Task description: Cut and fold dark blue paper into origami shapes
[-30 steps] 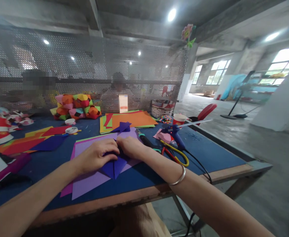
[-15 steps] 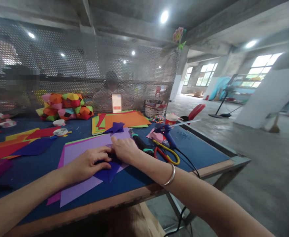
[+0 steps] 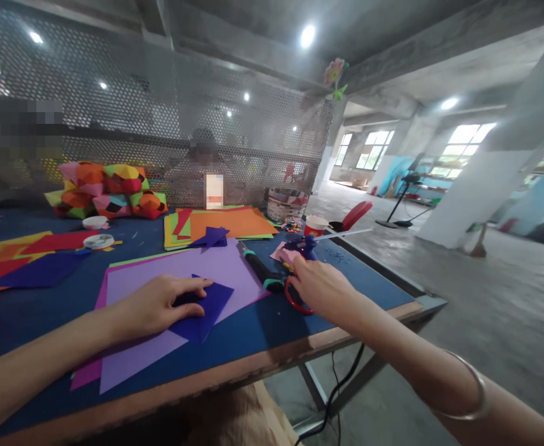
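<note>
My left hand (image 3: 158, 303) rests on a folded dark blue paper (image 3: 214, 303), its thumb and index finger holding it down. Under that paper lies a stack of large sheets with a light purple sheet (image 3: 146, 275) on top. My right hand (image 3: 325, 288) is over the scissors (image 3: 300, 302) and the handle of a blue hot glue gun (image 3: 303, 246). Its fingers are bent and partly hidden, so what they grip cannot be made out. A black and teal tool (image 3: 260, 267) lies left of the right hand. Another folded blue paper (image 3: 214, 236) sits beyond the stack.
Behind are orange and green sheets (image 3: 235, 222), a basket (image 3: 285, 203), a paper cup (image 3: 316, 224) and colourful paper balls (image 3: 109, 189). Tape rolls (image 3: 98, 241) and loose coloured sheets (image 3: 35, 263) lie left. A mesh partition (image 3: 248, 142) stands behind the table; a person sits beyond it.
My right hand has left the folded blue paper and moved right to the scissors and glue gun. My left hand stays on the paper. The view has turned slightly right.
</note>
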